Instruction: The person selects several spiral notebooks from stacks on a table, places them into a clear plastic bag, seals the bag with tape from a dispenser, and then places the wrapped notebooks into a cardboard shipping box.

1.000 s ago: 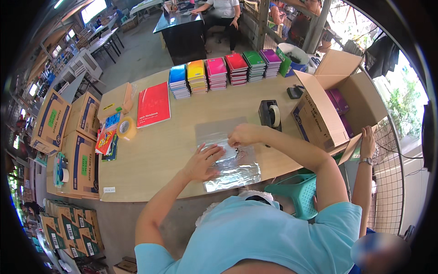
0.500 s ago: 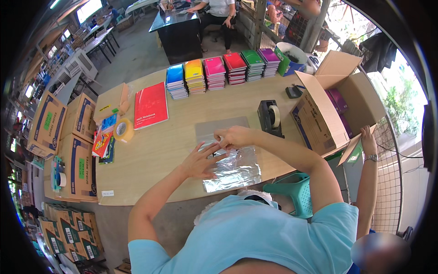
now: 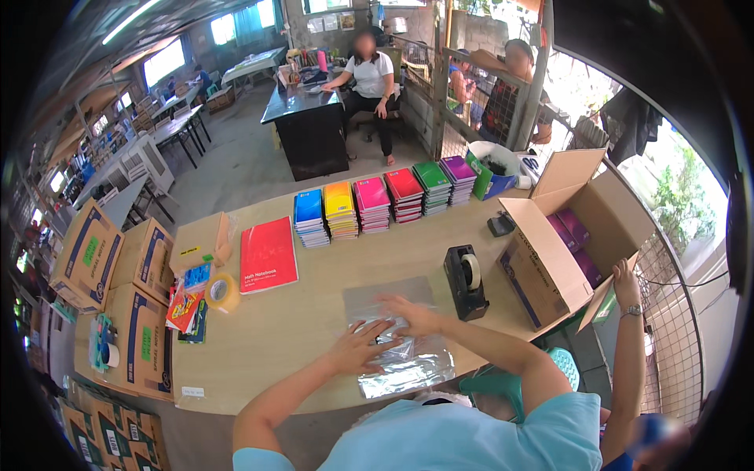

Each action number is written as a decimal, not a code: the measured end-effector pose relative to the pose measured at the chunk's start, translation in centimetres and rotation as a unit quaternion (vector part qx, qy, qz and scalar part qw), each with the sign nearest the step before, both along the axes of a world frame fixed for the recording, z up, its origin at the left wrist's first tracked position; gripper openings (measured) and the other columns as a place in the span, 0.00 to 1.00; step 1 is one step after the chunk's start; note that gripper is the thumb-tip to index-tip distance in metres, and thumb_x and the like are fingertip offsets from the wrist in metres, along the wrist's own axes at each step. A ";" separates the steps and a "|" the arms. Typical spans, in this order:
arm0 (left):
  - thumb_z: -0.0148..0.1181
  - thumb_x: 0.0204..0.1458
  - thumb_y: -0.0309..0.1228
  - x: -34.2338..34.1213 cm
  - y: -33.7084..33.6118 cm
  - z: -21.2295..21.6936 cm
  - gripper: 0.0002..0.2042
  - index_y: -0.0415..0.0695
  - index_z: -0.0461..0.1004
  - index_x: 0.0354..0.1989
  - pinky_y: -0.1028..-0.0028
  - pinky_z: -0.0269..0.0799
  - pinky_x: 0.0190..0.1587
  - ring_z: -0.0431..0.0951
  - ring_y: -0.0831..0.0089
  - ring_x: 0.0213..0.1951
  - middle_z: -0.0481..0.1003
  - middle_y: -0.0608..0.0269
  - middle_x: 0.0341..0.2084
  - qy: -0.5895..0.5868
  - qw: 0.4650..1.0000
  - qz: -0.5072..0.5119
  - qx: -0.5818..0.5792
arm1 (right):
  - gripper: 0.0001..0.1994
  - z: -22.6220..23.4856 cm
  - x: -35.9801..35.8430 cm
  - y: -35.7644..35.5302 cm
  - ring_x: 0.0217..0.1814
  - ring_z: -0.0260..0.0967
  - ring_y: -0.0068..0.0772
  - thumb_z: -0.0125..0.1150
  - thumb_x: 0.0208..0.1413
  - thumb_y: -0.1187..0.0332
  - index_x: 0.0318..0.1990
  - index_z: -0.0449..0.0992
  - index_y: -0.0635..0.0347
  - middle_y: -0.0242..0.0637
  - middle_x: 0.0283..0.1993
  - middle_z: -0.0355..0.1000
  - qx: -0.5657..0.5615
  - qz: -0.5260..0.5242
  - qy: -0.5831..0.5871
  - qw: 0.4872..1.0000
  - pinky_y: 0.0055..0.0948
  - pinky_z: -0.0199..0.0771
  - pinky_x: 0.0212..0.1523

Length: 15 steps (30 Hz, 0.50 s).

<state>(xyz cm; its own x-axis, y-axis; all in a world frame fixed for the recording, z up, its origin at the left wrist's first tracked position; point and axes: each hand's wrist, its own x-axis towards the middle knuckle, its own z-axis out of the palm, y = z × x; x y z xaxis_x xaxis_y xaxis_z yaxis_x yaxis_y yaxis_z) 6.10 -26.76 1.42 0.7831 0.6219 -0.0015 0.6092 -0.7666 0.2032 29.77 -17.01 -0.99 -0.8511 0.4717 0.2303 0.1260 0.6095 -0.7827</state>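
A clear, shiny plastic bag (image 3: 408, 380) lies flat at the near edge of the table, partly over a grey sheet (image 3: 385, 293). My left hand (image 3: 363, 347) rests on the plastic with its fingers spread. Just beyond it to the right, my right hand (image 3: 410, 315) lies over the plastic and the grey sheet, fingers stretched out and slightly blurred. Neither hand appears to grip anything. What is under my fingers is hidden. A black tape dispenser (image 3: 466, 284) with a roll of tape stands to the right of my hands.
Stacks of colored notebooks (image 3: 372, 206) line the far edge. A red notebook (image 3: 269, 255) and a tape roll (image 3: 222, 292) lie left, near cartons (image 3: 140, 341). At right, a co-worker's hand (image 3: 627, 284) touches an open carton (image 3: 542, 267). A green stool (image 3: 491, 388) stands below.
My right hand has gone from bent, pinching fingers to outstretched ones on the plastic. My left hand stays flat beside it. The view has tilted up, showing more of the room.
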 end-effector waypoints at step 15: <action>0.49 0.49 0.68 0.9 -1.7 -4.1 0.33 0.73 0.67 0.64 0.34 0.33 0.65 0.52 0.46 0.66 0.56 0.49 0.63 -0.173 0.965 0.115 0.161 | 0.64 -2.5 0.0 0.2 0.57 0.69 0.39 0.75 0.43 0.72 0.74 0.22 0.43 0.50 0.65 0.61 -0.260 -0.062 0.010 0.963 0.36 0.72 0.56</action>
<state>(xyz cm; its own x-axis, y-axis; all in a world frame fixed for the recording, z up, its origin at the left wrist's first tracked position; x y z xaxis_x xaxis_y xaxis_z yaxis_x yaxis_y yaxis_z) 7.04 -28.46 -2.72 0.5439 0.7037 0.4571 0.7089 -0.6768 0.1985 29.75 -16.79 -3.50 -0.7784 0.6259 -0.0485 0.1535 0.1148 -0.9814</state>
